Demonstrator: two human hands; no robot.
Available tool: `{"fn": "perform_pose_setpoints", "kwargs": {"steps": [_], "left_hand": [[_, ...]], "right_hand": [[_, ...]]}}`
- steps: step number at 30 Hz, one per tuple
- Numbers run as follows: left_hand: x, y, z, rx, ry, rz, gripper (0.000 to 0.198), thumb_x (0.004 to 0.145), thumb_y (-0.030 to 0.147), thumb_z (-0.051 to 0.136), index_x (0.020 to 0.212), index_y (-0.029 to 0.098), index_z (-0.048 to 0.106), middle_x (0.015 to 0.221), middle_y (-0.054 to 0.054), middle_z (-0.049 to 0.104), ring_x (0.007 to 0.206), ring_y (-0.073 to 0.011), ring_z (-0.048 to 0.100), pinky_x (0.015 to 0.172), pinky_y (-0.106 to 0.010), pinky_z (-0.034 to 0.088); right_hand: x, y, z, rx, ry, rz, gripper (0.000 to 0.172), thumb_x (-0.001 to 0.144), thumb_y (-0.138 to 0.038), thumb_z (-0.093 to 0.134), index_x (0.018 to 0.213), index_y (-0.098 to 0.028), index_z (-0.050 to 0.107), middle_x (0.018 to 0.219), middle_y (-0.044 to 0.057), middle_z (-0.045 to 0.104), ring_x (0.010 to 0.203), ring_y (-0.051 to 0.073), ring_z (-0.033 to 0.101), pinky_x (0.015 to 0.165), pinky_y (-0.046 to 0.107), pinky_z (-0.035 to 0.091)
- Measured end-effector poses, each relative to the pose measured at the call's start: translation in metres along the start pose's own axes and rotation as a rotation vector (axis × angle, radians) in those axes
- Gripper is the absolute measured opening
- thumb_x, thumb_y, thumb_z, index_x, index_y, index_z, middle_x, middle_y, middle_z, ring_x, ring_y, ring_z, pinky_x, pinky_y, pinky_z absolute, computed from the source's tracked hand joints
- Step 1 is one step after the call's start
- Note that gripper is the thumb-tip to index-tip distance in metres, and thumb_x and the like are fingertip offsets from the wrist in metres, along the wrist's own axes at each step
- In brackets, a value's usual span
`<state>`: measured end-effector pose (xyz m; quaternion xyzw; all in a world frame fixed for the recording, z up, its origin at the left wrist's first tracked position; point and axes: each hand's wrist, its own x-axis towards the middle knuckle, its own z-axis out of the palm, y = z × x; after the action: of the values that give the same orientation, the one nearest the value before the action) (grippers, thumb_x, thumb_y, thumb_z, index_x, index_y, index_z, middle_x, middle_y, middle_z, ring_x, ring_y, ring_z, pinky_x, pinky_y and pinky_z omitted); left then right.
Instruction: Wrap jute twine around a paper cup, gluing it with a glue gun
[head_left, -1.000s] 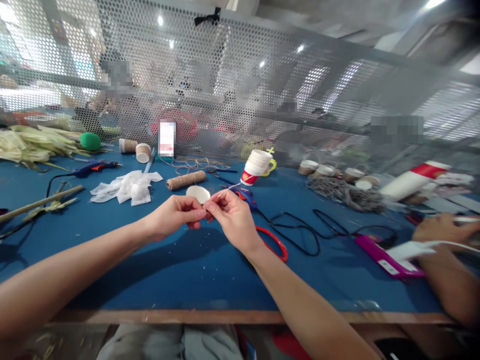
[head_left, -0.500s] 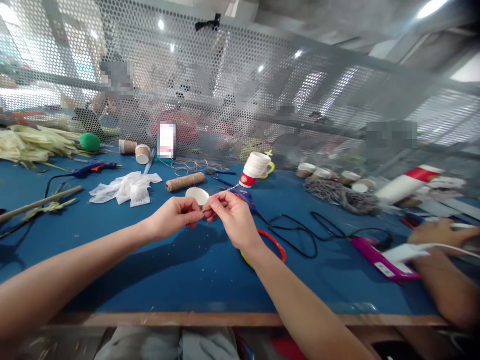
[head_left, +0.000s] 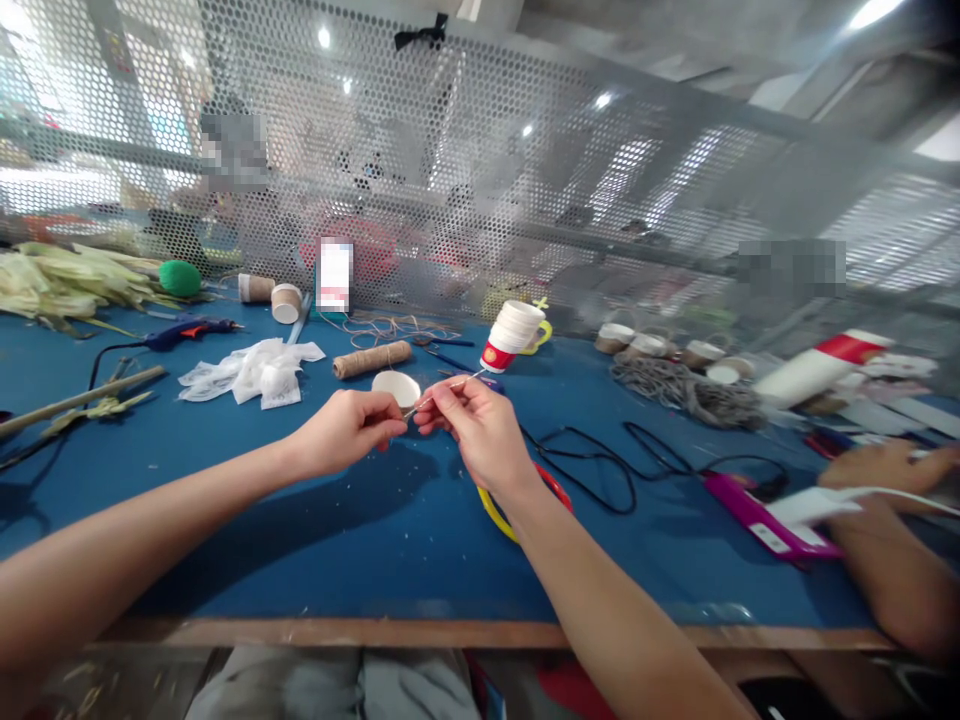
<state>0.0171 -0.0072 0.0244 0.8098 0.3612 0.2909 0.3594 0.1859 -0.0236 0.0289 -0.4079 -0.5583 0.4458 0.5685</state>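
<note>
Between my hands runs a thin light strand (head_left: pixel 409 412); I cannot tell whether it is twine or wire. My left hand (head_left: pixel 358 428) pinches one end with thumb and fingers. A short way to the right, my right hand (head_left: pixel 474 418) is closed on the same strand, whose free end sticks out up and right past the fingers. Just behind the fingertips lies a white paper cup (head_left: pixel 396 387), its round face partly hidden. Beyond it rests a roll of brown twine (head_left: pixel 373 360). Under my right wrist are a yellow and red ring (head_left: pixel 555 488) and a dark cable (head_left: pixel 592 455).
White paper cups (head_left: pixel 511 335) are stacked at the back. A glue gun (head_left: pixel 191 334), white mesh cloth (head_left: pixel 255 372) and green ball (head_left: pixel 179 278) lie left. On the right are grey yarn (head_left: pixel 697 390), a purple power strip (head_left: pixel 772 520) and another person's hand (head_left: pixel 885 462).
My hands have drawn slightly apart, the right one shifting right, so more of the strand shows between them. The view has shifted slightly.
</note>
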Motion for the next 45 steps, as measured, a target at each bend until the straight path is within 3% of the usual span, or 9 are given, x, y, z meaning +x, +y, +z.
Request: {"fn": "perform_pose_setpoints", "kwargs": {"steps": [8,11,14,20,30,39,45], "left_hand": [[0.000,0.006,-0.005,0.150,-0.011,0.005,0.013,0.078,0.024,0.049,0.076,0.014,0.056,0.064,0.000,0.059,0.057,-0.0097,0.050,0.056,-0.022,0.037],[-0.001,0.006,0.000,0.003,-0.042,-0.012,0.018,0.080,0.029,0.047,0.084,0.014,0.054,0.070,-0.002,0.060,0.061,-0.0111,0.053,0.057,-0.022,0.039],[-0.001,0.005,0.004,-0.132,-0.052,-0.077,0.023,0.083,0.033,0.039,0.080,0.014,0.052,0.062,0.000,0.056,0.053,-0.0092,0.049,0.051,-0.021,0.037],[-0.002,0.008,0.002,-0.040,0.036,-0.049,0.030,0.084,0.034,0.039,0.068,0.013,0.053,0.055,0.002,0.050,0.050,-0.0073,0.041,0.050,-0.020,0.032],[-0.002,0.009,0.003,-0.033,0.035,-0.033,0.029,0.086,0.033,0.035,0.078,0.014,0.056,0.049,0.004,0.048,0.048,-0.0074,0.042,0.050,-0.020,0.034],[-0.001,0.009,-0.007,-0.177,-0.157,0.014,0.027,0.087,0.032,0.035,0.079,0.014,0.052,0.046,0.006,0.044,0.043,-0.0052,0.038,0.046,-0.018,0.031],[-0.001,0.010,-0.018,-0.302,-0.305,-0.057,0.029,0.085,0.038,0.037,0.081,0.014,0.052,0.044,0.007,0.042,0.038,-0.0042,0.034,0.039,-0.016,0.025]], "right_hand": [[-0.003,0.002,0.004,0.053,-0.023,0.039,0.021,0.071,-0.036,0.064,0.069,-0.016,0.057,0.064,0.000,0.063,0.054,0.010,0.059,0.055,0.026,0.051],[-0.004,0.003,0.009,-0.083,-0.009,-0.018,0.020,0.071,-0.036,0.064,0.069,-0.016,0.058,0.062,-0.001,0.062,0.053,0.010,0.058,0.055,0.025,0.050],[-0.006,0.002,0.012,-0.241,-0.018,-0.067,0.019,0.072,-0.035,0.062,0.068,-0.016,0.061,0.060,-0.001,0.060,0.053,0.009,0.055,0.055,0.024,0.048],[-0.006,0.001,0.009,-0.215,-0.003,-0.028,0.022,0.073,-0.038,0.061,0.073,-0.016,0.060,0.064,0.001,0.064,0.056,0.011,0.059,0.052,0.024,0.049],[-0.005,0.001,0.005,-0.278,-0.055,-0.072,0.025,0.075,-0.041,0.058,0.075,-0.016,0.061,0.068,0.002,0.064,0.058,0.012,0.058,0.054,0.025,0.048],[-0.007,-0.010,0.001,-0.205,-0.159,-0.018,0.024,0.075,-0.039,0.059,0.071,-0.015,0.061,0.063,0.001,0.061,0.055,0.009,0.054,0.053,0.024,0.046],[-0.009,-0.010,0.002,-0.126,-0.189,0.042,0.022,0.075,-0.037,0.059,0.072,-0.015,0.060,0.064,0.002,0.062,0.055,0.010,0.054,0.053,0.025,0.046]]}}
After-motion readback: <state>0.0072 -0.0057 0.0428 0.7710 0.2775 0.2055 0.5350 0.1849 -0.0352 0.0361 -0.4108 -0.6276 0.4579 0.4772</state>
